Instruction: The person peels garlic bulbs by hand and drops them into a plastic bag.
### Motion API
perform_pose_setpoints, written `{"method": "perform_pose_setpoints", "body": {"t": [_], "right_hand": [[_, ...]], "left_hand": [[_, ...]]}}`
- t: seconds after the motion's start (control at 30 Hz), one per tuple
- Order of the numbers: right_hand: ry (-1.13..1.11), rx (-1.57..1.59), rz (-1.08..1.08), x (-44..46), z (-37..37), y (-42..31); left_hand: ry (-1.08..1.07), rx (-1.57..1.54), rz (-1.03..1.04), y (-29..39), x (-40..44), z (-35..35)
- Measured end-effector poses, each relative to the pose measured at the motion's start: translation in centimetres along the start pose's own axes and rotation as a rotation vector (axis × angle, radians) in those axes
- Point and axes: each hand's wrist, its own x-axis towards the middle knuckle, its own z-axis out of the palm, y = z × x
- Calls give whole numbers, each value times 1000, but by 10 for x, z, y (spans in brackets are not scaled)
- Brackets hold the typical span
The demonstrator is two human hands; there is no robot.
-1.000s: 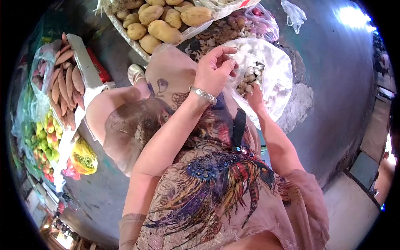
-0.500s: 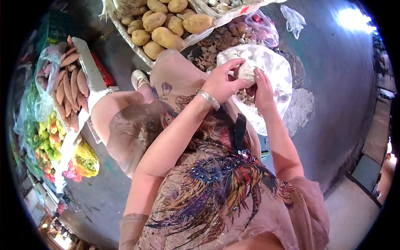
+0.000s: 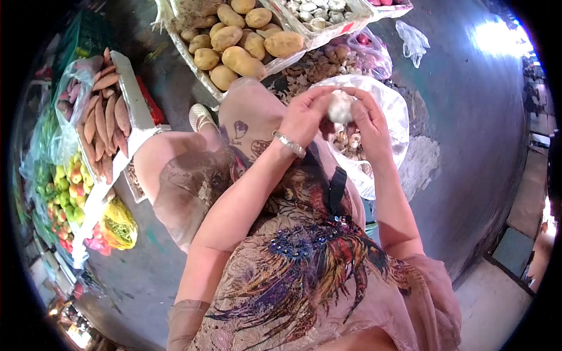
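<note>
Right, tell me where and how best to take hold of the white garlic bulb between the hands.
Grip the garlic bulb by its two opposite flanks, left hand from the left, right hand from the right. It looks roughly round, so opposed holds should likely steady it best, and this leaves much of its face toward the camera bare.

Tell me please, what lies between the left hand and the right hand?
A white garlic bulb, held by both the left hand and right hand; the head view shows this.
</note>
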Motion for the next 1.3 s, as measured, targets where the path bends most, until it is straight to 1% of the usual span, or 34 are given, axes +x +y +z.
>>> {"method": "perform_pose_setpoints", "body": {"t": [0.03, 0.07, 0.1, 0.17, 0.2, 0.23, 0.3, 0.33, 0.37, 0.4, 0.43, 0.47, 0.5, 0.57, 0.6, 0.7, 0.73, 0.77, 0.8, 0.83, 0.9, 0.93, 1.0, 1.03, 1.1, 1.13, 1.23, 1.27, 1.3], "right_hand": [[-68, -71, -43, -1, 0, 2], [-61, -42, -120, -1, 5, 6], [-61, -44, -120, -2, 5, 4], [-119, 79, 55, -2, 3, -1], [-147, 254, 164, -2, 2, 0], [-149, 254, 164, -2, 3, 0], [-167, 541, 246, -2, 5, 0], [-173, 681, 255, -2, 2, 4], [-173, 681, 256, 0, 0, 7], [-170, 758, 227, 2, -2, 9], [-165, 834, 198, 5, -5, 11], [-195, 838, 180, 7, -9, 14], [-192, 837, 179, 7, -8, 12], [-137, 816, 173, 6, -5, 6], [-138, 816, 175, 7, -5, 8], [-157, 897, 181, 12, -6, 23], [-286, 1077, 226, 14, -10, 29], [-416, 1255, 268, 16, -12, 34], [-358, 1282, 300, 18, -9, 33], [-356, 1283, 300, 18, -8, 34], [-235, 1231, 297, 19, -6, 40], [-236, 1232, 298, 22, -6, 45], [178, 915, 669, 38, -9, 61], [181, 915, 669, 52, -11, 76], [385, 940, 724, 86, -16, 106], [392, 937, 733, 93, -21, 97], [-114, 1224, 219, 115, -41, 42], [-48, 1040, 116, 108, -33, 23], [-48, 1040, 116, 106, -34, 28]], "left_hand": [[60, -25, -57, 1, 1, -1], [82, 6, -11, 0, 1, 2], [81, 5, -11, -2, 0, 2], [78, 154, 65, -7, 0, 1], [77, 155, 66, -6, 0, 2], [90, 170, 73, -5, 0, 2], [106, 184, 77, -4, -1, 1], [108, 217, 47, -5, -1, -1], [109, 249, 17, -6, 1, -3], [108, 249, 17, -15, 7, -7], [256, 368, 218, -28, 15, -10], [403, 485, 419, -41, 21, -14], [401, 484, 419, -39, 21, -13], [468, 608, 494, -33, 21, -12], [470, 607, 492, -36, 22, -13], [248, 411, 291, -39, 22, -14], [211, 400, 237, -35, 19, -12], [211, 400, 234, -33, 18, -11], [181, 337, 199, -33, 18, -10], [152, 273, 164, -31, 18, -10], [177, 258, 164, -29, 16, -7], [205, 242, 164, -27, 15, -6], [220, 220, 181, -25, 15, -6], [231, 198, 200, -25, 15, -6], [222, 180, 175, -19, 13, -2], [216, 162, 147, -19, 11, -1], [206, 199, 141, -18, 10, -3], [218, 221, 132, -16, 10, -3], [218, 221, 132, -17, 11, -4]]}}
